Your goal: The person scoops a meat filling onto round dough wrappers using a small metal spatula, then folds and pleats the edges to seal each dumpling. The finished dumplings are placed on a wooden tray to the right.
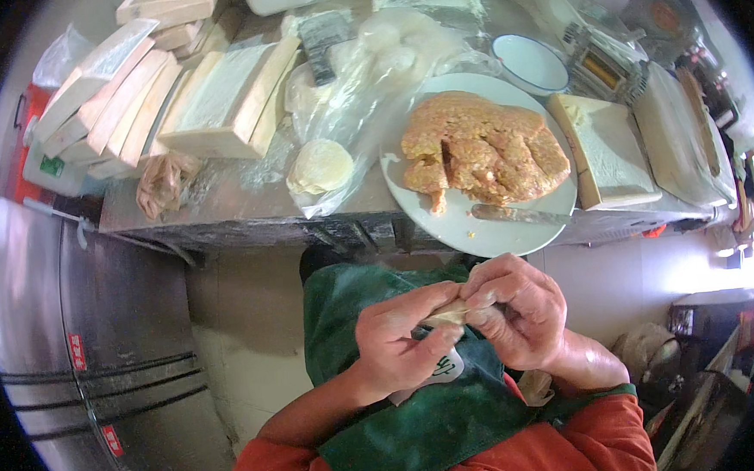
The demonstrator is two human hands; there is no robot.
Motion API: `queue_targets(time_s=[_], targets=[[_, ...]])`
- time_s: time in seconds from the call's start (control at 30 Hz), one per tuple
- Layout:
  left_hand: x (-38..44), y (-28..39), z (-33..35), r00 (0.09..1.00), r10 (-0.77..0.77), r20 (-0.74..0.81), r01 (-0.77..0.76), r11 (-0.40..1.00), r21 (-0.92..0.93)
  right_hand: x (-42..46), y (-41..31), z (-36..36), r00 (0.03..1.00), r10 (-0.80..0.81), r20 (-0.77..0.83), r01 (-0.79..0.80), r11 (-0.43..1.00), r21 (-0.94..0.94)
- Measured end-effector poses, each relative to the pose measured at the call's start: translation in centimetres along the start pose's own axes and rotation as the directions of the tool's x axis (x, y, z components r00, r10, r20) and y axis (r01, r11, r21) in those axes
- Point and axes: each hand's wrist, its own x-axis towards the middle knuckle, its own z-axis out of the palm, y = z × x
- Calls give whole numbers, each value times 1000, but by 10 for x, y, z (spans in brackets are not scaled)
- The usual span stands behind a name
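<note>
Above my green apron, my left hand (409, 337) and my right hand (518, 314) meet around a small piece of pale dough (448, 314), which both sets of fingers pinch. Much of the dough is hidden by the fingers. Just beyond my hands, a large white plate (425, 223) overhangs the front edge of the table. It carries a big mound of minced meat filling (491, 144) with a cut in its left part. A flat spreading tool (518, 214) lies on the plate below the meat. Left of the plate, a stack of round dough wrappers (321, 166) rests on clear plastic.
Floured wooden trays (216, 93) are stacked at the left, and another wooden tray (611, 147) stands right of the plate. Behind are a plastic bag (398, 53) and a white enamel bowl (530, 64) with a blue rim. A steel cabinet (117, 329) stands at my left.
</note>
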Motion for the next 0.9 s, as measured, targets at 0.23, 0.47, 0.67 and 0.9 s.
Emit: queue_targets(time_s=[0.23, 0.47, 0.67, 0.9], targets=[[-7, -6, -5, 979, 199, -53, -206, 954, -216, -4, 2, -8, 999, -48, -9, 48, 995, 86], [-6, -2, -1, 978, 208, -31, -210, 962, -173, -7, 6, -6, 991, -118, -59, 122, 989, 77], [-10, -7, 3, 989, 140, -52, -147, 974, -170, -12, 9, -6, 989, -133, -60, 135, 990, 40], [2, 10, 13, 994, -23, -106, -17, 929, -371, -27, 44, 17, 989, 10, 145, -66, 921, 385]])
